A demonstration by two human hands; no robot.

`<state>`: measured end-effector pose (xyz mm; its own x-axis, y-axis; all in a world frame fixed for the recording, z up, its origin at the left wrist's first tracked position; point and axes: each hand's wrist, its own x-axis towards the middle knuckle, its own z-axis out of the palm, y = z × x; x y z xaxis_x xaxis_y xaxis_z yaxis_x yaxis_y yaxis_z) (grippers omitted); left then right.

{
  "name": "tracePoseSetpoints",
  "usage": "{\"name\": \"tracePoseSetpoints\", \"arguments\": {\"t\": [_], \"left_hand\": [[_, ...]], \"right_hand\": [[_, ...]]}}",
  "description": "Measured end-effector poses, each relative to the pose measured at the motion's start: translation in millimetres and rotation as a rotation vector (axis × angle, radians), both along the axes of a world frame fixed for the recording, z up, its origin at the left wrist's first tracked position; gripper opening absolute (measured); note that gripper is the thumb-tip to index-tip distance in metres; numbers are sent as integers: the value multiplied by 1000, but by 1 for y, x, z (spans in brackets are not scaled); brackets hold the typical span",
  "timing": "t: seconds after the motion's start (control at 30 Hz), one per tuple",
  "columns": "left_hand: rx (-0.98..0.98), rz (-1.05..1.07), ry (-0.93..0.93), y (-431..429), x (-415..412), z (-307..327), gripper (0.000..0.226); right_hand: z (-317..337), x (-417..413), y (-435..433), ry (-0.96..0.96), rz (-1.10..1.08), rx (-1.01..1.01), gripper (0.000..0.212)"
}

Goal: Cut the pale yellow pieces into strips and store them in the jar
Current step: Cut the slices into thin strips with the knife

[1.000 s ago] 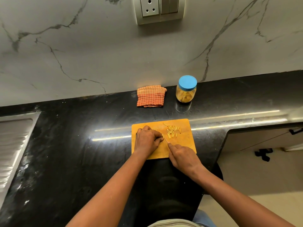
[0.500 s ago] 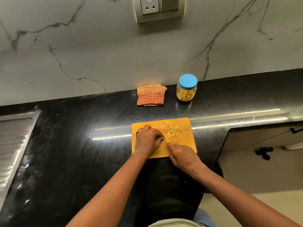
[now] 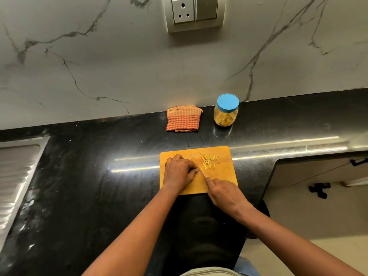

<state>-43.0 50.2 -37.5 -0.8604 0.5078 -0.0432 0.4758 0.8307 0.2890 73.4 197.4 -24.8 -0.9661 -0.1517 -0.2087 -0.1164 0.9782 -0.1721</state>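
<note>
Across that last second almost nothing had shifted on the black counter [image 3: 99, 186] around my hands, and the cutting board [image 3: 223, 176] under them had stayed where it lay. The jar [image 3: 226, 114] stood well beyond my right hand with its blue lid [image 3: 227, 102] still on, and the folded checked cloth [image 3: 184, 118] lay well beyond my left. My left hand [image 3: 180, 171] had stayed curled knuckles-up on the board, fingers bunched over what I took to be the pale yellow piece, itself hidden beneath them. My right hand [image 3: 225, 193] had stayed wrapped round the knife [image 3: 202, 172], forefinger laid out along its back, the blade touching my left fingertips. The cut strips [image 3: 209, 160] lay just past the blade's tip, and the pile looked no bigger than before. I judged I was mid-slice: more cutting remained, and none of these strips had reached the jar yet.
</note>
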Motion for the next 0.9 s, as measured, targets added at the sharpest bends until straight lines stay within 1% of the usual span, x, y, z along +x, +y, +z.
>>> {"name": "tracePoseSetpoints", "arguments": {"t": [0.17, 0.3, 0.47, 0.9], "left_hand": [[29, 42, -20, 2, 0, 0, 21], [55, 87, -31, 2, 0, -4, 21], [85, 83, -2, 2, 2, -1, 21], [17, 47, 12, 0, 5, -3, 24]], "right_hand": [[-1, -2, 6, 18, -94, -43, 51], [-4, -3, -1, 48, -76, -127, 49], [-6, -4, -6, 56, -73, -184, 48], [-9, -6, 0, 83, -57, -200, 47]]}}
